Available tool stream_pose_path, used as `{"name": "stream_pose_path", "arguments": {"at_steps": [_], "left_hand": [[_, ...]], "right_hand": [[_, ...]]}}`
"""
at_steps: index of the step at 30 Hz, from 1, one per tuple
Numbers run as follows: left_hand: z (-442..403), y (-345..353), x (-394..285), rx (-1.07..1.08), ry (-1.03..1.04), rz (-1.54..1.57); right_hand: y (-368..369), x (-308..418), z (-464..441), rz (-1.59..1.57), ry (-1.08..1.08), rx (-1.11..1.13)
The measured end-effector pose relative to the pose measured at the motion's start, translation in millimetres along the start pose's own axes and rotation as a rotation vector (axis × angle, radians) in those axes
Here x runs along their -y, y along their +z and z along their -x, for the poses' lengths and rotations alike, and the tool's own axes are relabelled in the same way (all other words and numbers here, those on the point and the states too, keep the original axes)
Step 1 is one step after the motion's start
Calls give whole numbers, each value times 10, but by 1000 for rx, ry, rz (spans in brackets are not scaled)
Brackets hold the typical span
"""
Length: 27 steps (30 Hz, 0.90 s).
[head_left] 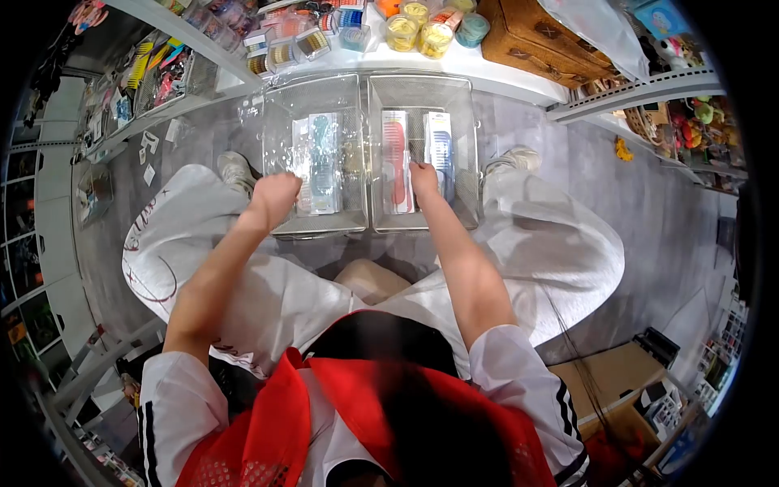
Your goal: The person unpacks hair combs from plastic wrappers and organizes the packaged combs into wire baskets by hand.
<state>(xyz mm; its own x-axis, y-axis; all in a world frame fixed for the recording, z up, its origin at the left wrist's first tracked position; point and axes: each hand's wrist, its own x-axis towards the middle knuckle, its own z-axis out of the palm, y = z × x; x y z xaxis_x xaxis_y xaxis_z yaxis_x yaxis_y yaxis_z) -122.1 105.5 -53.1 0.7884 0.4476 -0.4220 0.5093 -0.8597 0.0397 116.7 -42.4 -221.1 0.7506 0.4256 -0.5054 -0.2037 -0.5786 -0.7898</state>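
Observation:
Two wire mesh baskets stand side by side between my legs. The left basket (347, 221) holds packaged combs, among them a light teal comb (323, 154); glints like clear plastic film lie over it. My left hand (277, 195) is closed at this basket's near left side, and what its fingers hold is hidden. In the right basket (464, 213) lie a red comb (395, 162) on a white card and a blue comb (441, 150) in white packaging. My right hand (424, 180) reaches in between these two, fingers closed beside the blue comb's package; I cannot see what they grip.
Behind the baskets a white shelf (454, 63) carries tubs with yellow lids (436, 39), small boxes and a brown wicker case (527, 40). Paper scraps (149, 174) lie on the grey floor (649, 211) at left, a small yellow item (623, 149) at right.

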Motion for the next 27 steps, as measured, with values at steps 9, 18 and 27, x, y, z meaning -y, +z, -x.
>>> {"name": "stream_pose_path", "arguments": {"at_steps": [9, 18, 27], "left_hand": [[139, -772, -488, -1, 129, 111], [70, -866, -445, 29, 134, 81], [61, -877, -385, -167, 235, 183]], "right_hand": [[422, -435, -364, 308, 220, 100], [296, -323, -463, 404, 298, 235], [261, -125, -369, 192, 264, 365]]}}
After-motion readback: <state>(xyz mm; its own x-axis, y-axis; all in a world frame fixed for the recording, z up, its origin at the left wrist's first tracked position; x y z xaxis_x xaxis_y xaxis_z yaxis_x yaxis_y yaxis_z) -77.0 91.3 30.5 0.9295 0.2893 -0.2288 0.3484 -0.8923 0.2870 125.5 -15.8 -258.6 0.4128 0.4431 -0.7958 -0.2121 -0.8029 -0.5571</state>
